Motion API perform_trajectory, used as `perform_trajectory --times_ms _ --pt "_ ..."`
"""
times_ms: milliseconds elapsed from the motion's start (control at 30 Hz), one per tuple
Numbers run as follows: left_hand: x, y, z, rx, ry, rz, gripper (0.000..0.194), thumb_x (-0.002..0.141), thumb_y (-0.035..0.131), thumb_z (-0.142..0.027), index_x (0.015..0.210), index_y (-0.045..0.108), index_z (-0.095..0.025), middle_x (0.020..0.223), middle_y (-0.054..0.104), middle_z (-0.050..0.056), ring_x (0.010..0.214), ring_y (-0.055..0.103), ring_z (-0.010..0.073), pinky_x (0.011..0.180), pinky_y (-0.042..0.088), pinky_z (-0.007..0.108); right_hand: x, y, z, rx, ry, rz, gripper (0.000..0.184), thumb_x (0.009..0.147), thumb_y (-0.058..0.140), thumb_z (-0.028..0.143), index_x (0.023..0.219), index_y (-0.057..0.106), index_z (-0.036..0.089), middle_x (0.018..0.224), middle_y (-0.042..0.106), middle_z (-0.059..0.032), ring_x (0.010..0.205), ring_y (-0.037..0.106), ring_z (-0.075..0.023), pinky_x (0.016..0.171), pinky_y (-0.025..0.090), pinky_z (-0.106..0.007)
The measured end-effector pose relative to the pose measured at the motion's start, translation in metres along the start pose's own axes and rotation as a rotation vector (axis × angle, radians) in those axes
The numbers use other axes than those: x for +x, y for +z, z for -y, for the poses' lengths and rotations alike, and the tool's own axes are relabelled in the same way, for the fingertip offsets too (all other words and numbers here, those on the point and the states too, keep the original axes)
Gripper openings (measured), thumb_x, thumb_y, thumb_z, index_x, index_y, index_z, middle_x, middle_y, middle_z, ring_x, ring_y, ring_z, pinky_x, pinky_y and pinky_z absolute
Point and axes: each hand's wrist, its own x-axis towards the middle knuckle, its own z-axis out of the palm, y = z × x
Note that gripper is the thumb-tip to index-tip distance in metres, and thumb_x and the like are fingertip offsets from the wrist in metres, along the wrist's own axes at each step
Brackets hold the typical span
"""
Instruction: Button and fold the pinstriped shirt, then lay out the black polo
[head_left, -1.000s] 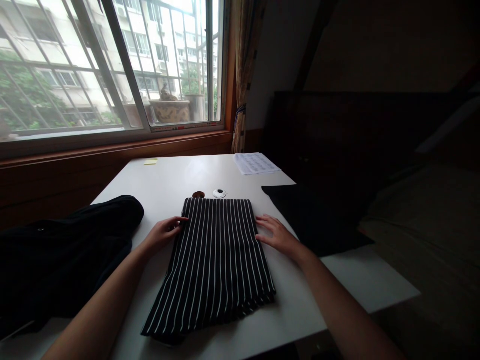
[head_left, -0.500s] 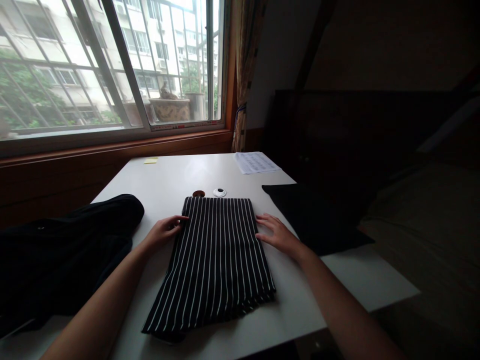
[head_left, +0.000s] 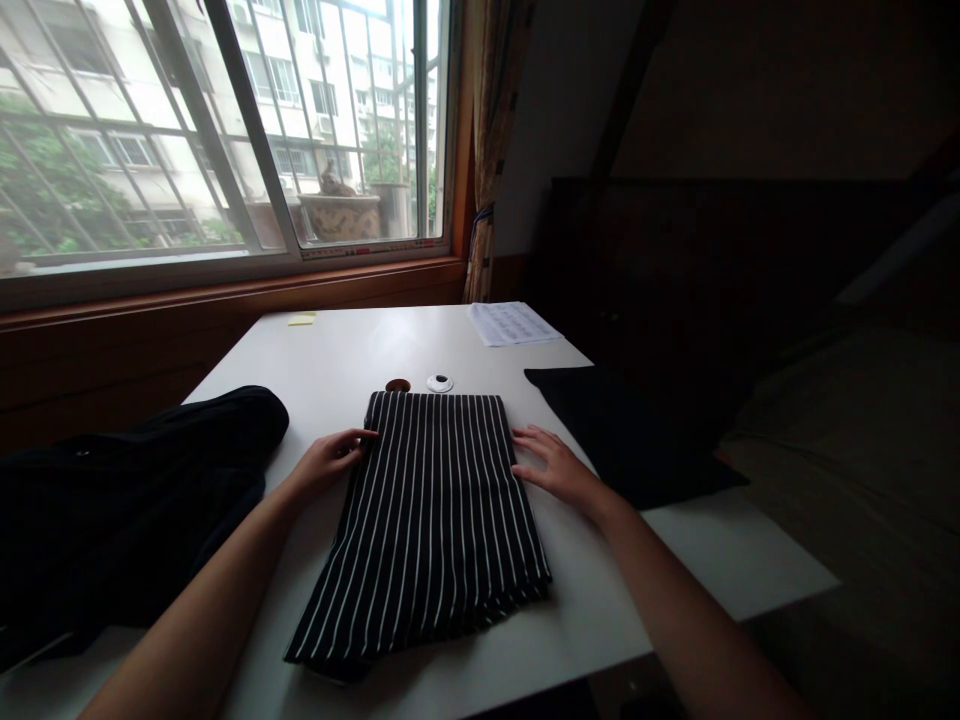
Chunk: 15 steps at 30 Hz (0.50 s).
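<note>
A folded black cloth with white stripes lies on the white table in front of me, its lower end uneven and rumpled. At its upper left edge, my left hand rests with the index finger stretched onto the fabric and the other fingers loosely bent. My right hand lies along the opposite edge, fingers apart, the tips touching or very close to the cloth. Neither hand grips it.
Dark clothing lies heaped at the left, and a flat dark cloth at the right. Beyond the striped cloth are a brown round hole, a white ring, printed papers and a yellow note on the table.
</note>
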Motion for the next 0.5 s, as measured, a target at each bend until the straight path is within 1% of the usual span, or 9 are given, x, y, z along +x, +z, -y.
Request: perform_trajectory --times_ms 267,500 --pt "0.0009 0.0004 0.0020 0.007 0.004 0.006 0.043 0.088 0.052 -0.036 0.124 0.067 -0.017 0.082 0.065 0.002 0.074 0.059 0.0173 0.068 0.045 0.025 0.0006 -0.0012 0.0010 -0.005 -0.003 0.008 0.052 0.085 0.069 0.048 0.130 0.065 0.023 0.142 0.058 -0.0110 0.139 0.043 -0.0333 0.117 0.032 -0.055" --pt "0.0007 0.0007 0.0025 0.006 0.010 0.010 0.042 0.089 0.052 -0.037 0.124 0.067 -0.018 0.086 0.067 0.003 0.078 0.061 0.0184 0.071 0.047 0.026 0.0002 -0.0040 0.0041 -0.002 0.003 0.019 0.051 0.085 0.069 0.047 0.130 0.065 0.024 0.142 0.057 -0.0110 0.140 0.042 -0.0339 0.117 0.032 -0.056"
